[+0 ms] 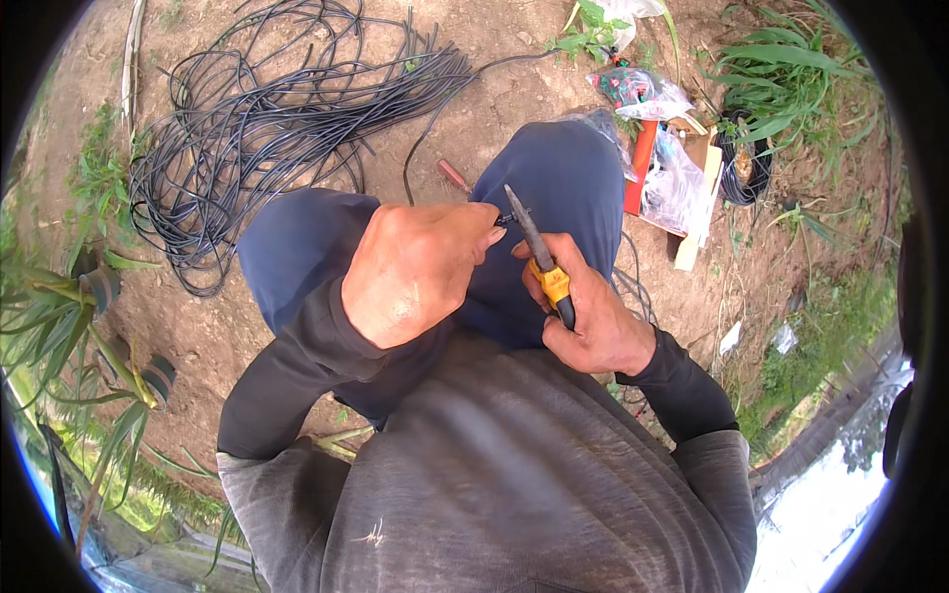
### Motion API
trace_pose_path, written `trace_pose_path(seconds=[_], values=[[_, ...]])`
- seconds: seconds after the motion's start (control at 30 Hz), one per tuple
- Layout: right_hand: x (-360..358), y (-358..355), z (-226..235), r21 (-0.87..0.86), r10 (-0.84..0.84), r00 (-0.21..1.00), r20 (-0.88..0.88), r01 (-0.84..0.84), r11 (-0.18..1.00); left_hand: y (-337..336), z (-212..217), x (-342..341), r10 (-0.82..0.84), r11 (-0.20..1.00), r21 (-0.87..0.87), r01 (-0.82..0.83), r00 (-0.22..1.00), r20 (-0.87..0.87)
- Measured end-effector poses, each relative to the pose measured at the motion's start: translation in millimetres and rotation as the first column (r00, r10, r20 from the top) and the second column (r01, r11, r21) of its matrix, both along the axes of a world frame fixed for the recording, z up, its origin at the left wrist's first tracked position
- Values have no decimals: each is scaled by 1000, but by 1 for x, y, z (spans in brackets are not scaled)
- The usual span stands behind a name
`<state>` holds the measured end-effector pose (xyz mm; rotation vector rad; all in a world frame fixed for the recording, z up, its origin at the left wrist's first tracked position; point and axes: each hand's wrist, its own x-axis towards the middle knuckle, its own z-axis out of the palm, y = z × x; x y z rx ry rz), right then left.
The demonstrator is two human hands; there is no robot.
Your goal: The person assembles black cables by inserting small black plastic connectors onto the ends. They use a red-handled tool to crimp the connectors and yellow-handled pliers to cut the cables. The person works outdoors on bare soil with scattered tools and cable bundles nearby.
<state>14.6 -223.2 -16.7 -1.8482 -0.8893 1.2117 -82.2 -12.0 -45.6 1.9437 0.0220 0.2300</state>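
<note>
The person squats on bare soil, knees in dark blue trousers, viewed from above. The right hand (593,316) is clenched around the yellow-and-black handles of a pair of pliers (539,257), whose tip points up and left toward the left hand (415,272). The left hand is closed, fingertips pinching a small dark fitting (506,219) right at the pliers' nose; whether the nose grips the fitting cannot be told at this size. Both hands sit above the gap between the knees.

On the ground beyond the left knee lies a large loose coil of thin black tubing (287,109); one strand runs toward the knees. A small reddish stick-like tool (455,176) lies on the soil just beyond the hands. Past the right knee sit clear plastic bags (672,178) on a cardboard box (707,163), with a red item (641,163) beside them. Green plants edge the plot.
</note>
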Motion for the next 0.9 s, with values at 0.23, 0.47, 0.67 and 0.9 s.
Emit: trace_pose_path(seconds=[0.23, 0.47, 0.67, 0.9], values=[[1, 3, 2, -57, 14, 999, -48, -17, 998, -5, -18, -4, -60, 823, 565, -56, 981, 185], [-5, 9, -3, -48, -132, 956, -262, 124, 991, -9, -23, 13, -29, 672, 716, -191, 959, 283], [14, -3, 10, -3, -29, 999, 36, 30, 1000, 9, 6, 10, -152, 972, -205, 115, 973, -175], [20, -8, 14, -36, 137, 972, 193, -132, 991, 23, -10, 9, -658, 360, -933, -13, 706, -264]])
